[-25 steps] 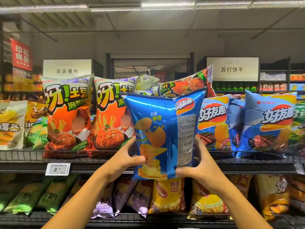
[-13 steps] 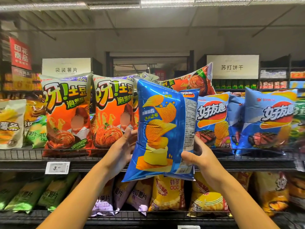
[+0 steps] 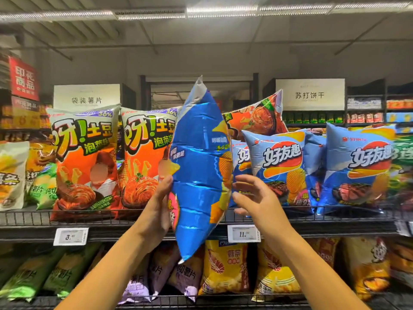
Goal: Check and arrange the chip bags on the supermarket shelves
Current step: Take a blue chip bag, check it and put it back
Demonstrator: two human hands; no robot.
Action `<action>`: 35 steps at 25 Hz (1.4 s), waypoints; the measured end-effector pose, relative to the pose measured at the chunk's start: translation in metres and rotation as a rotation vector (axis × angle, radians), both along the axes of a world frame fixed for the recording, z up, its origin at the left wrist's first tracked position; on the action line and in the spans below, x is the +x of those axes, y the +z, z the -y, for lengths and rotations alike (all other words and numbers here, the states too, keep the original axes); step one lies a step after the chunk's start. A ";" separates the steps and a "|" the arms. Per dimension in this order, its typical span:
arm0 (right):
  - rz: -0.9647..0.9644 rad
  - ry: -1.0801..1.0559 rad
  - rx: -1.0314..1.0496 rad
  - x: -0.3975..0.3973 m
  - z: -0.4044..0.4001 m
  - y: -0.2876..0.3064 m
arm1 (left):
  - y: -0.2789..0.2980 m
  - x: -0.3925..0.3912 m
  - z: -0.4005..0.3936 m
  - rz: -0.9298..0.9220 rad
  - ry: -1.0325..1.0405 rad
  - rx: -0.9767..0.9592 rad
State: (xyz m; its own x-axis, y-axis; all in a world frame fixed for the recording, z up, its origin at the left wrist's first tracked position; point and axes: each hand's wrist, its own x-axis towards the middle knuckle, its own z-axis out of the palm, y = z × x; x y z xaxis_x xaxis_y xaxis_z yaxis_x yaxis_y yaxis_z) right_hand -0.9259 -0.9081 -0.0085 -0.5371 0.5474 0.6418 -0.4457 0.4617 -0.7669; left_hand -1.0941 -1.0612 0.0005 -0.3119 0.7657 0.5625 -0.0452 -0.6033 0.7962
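I hold a glossy dark blue chip bag (image 3: 199, 175) upright and turned almost edge-on in front of the upper wire shelf (image 3: 111, 217). My left hand (image 3: 159, 204) grips its left side, thumb on the front. My right hand (image 3: 254, 198) is beside its right edge with fingers spread, at most brushing it. Two orange chip bags (image 3: 85, 162) (image 3: 145, 162) stand on the shelf to the left. Light blue chip bags (image 3: 281, 166) (image 3: 357, 168) stand to the right. Another orange bag (image 3: 257, 117) lies tilted behind them.
Price tags (image 3: 70, 236) (image 3: 243, 233) hang on the shelf's front rail. The lower shelf holds green bags (image 3: 29, 276), purple bags (image 3: 185, 276) and yellow bags (image 3: 223, 265). White and green bags (image 3: 13, 175) crowd the far left. More shelving stands behind.
The blue bag has been rotated from its back through its front to nearly edge-on, and raised. My right hand has loosened from its lower right corner and spread its fingers.
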 end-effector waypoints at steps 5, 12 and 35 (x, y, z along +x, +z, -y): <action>-0.031 0.076 0.110 0.008 0.016 0.019 | 0.027 0.022 -0.020 -0.107 0.475 0.097; 0.036 0.049 0.045 -0.004 -0.016 0.041 | 0.043 0.025 -0.047 -0.287 0.622 0.003; 0.497 -0.292 0.226 -0.065 -0.108 0.000 | -0.006 -0.046 -0.107 -0.398 0.826 -0.263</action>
